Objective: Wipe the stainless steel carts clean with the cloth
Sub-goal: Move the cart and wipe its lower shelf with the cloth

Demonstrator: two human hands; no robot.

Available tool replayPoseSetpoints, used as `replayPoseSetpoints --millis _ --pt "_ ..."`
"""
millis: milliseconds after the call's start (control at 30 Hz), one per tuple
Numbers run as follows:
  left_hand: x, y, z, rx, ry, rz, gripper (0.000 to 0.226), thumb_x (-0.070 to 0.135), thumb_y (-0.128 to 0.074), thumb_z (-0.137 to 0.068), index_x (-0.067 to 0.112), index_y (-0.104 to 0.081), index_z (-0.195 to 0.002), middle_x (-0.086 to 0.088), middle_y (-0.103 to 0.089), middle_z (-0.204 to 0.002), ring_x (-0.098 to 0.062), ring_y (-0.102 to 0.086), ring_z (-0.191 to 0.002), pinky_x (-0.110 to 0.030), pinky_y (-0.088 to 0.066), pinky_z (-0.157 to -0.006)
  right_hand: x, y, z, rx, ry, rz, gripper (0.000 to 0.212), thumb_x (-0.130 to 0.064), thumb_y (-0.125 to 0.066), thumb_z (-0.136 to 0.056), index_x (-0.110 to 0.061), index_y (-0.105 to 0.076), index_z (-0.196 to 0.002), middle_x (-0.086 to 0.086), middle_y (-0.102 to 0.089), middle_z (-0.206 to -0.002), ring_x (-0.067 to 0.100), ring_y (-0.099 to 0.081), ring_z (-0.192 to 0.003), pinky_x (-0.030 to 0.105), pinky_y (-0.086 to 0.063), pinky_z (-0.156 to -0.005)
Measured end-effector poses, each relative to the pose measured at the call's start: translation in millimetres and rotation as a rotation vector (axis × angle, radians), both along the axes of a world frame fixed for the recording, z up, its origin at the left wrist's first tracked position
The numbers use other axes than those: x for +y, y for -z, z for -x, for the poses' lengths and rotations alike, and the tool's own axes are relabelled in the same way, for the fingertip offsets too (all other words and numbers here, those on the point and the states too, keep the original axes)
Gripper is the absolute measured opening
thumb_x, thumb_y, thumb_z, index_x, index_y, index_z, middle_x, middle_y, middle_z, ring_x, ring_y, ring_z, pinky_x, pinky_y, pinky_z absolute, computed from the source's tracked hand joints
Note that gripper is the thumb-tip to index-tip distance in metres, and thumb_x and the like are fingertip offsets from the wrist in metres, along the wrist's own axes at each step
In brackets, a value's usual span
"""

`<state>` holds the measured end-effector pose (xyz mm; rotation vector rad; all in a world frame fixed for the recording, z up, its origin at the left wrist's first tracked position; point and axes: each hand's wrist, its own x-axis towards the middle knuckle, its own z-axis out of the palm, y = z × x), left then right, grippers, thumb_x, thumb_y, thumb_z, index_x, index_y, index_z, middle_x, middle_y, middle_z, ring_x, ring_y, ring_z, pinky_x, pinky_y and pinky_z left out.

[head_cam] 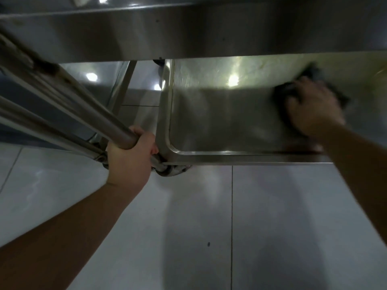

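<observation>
I look down at the bottom shelf (219,114) of a stainless steel cart, a shallow tray with a raised rim. My right hand (312,109) presses a dark cloth (314,74) flat on the shelf at its right side; the hand and cloth are blurred. My left hand (132,153) grips the cart's upright steel post (100,116) near the shelf's front left corner. The upper shelf's steel edge (188,34) spans the top of the view and hides the far part of the lower shelf.
A caster wheel (169,170) sits under the shelf's front left corner. More steel tubes (41,126) run diagonally at the left. Glossy white floor tiles (272,227) lie below, and another steel leg (125,84) stands behind to the left.
</observation>
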<state>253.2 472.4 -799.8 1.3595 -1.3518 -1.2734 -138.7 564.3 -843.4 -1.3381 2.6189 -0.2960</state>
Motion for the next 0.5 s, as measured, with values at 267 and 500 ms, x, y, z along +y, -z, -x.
replayPoseSetpoints --millis 267,500 --pt "2 1 3 0.036 -0.011 0.004 0.025 0.000 -0.060 -0.085 0.010 -0.047 -0.065 -0.006 -0.050 -0.061 -0.019 -0.052 -0.059 -0.043 -0.046 -0.061 -51 5 -4 -0.086 0.398 -0.049 0.073 -0.048 -0.024 -0.099 -0.018 -0.021 -0.166 -0.002 -0.010 -0.176 0.039 0.001 -0.160 0.056 0.001 -0.127" --pt "2 3 5 0.059 -0.040 0.005 0.026 -0.003 -0.059 -0.083 0.007 -0.043 -0.065 -0.004 -0.048 -0.058 -0.017 -0.050 -0.058 -0.035 -0.044 -0.057 -176 -1 -189 -0.103 -0.193 -0.026 0.068 -0.045 -0.026 -0.104 -0.018 -0.021 -0.166 -0.002 -0.013 -0.175 0.036 0.002 -0.161 0.053 0.002 -0.128"
